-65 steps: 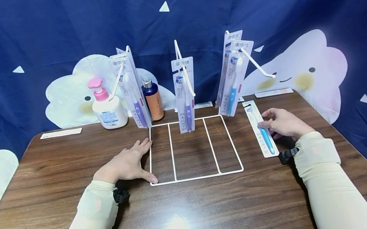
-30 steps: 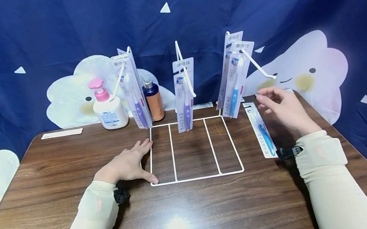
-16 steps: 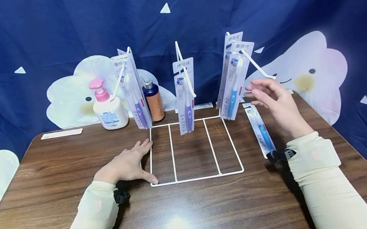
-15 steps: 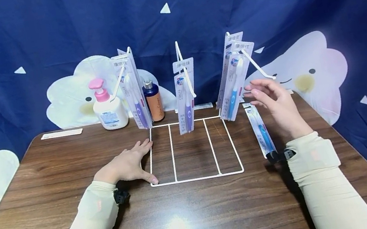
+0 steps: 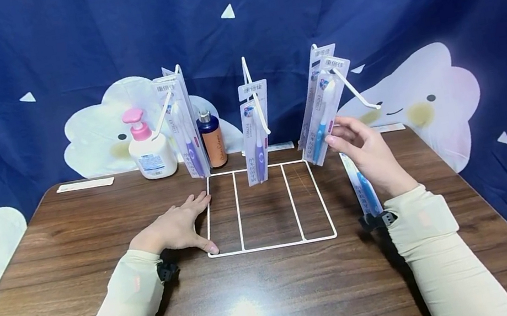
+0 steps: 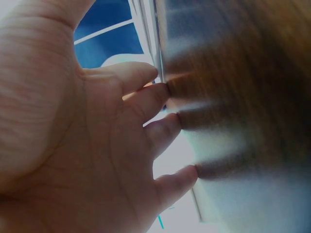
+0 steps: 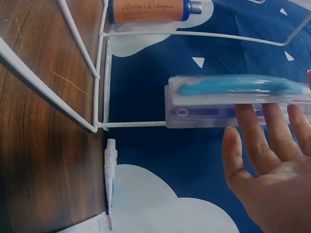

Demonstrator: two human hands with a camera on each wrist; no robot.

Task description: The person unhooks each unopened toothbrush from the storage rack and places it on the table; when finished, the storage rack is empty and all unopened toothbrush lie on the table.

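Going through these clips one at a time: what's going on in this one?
A person sits at a wooden table with a white wire rack that has packaged toothbrushes hung on its hooks. The left hand rests flat on the table against the rack's base. The right hand is raised, its straight fingers at the hanging blue toothbrush pack on the right-hand hook. Another blue toothbrush pack lies flat on the table right of the rack.

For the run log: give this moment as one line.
left hand: flat on table, touching rack | right hand: open, fingertips on hanging blue toothbrush pack
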